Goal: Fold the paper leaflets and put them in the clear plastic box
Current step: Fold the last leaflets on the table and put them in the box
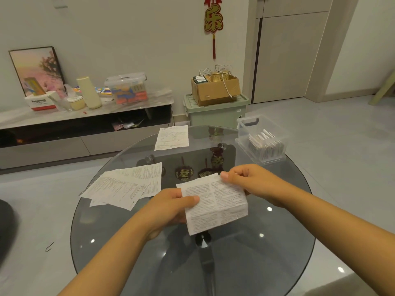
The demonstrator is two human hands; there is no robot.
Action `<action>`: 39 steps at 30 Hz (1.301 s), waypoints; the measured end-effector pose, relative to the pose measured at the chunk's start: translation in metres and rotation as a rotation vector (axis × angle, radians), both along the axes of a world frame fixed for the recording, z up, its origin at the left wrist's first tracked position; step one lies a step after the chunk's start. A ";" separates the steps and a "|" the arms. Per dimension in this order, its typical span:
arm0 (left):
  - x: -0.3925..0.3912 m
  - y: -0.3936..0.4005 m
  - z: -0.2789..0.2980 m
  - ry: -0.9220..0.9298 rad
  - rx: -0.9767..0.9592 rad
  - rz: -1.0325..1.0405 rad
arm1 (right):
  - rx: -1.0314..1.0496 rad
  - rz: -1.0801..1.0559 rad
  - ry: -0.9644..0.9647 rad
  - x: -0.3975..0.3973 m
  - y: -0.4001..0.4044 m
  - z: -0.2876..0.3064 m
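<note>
From the head view, I have a leaflet (pixel 214 202) held up over the worktop (pixel 245 263), just short of the box (pixel 259 138). My left hand (pixel 171 207) pinches its left edge, and my right hand (pixel 245 180) pinches the top right corner. I judge the folding is under way; next I need another crease, then a reach to the box. The box already holds folded leaflets. Well left of it lie a loose pile (pixel 124 185) and a single sheet (pixel 172 137), unfolded.
</note>
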State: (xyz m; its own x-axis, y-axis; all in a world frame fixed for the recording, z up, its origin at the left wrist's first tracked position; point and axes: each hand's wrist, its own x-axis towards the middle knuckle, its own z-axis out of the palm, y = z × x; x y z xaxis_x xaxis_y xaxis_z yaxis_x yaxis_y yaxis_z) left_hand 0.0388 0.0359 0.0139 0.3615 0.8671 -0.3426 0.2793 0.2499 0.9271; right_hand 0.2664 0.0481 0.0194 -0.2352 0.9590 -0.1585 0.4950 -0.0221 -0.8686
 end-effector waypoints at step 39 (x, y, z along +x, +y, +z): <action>0.010 0.004 -0.036 0.937 0.946 -0.323 | 0.490 0.338 -0.790 -0.025 -0.014 -0.026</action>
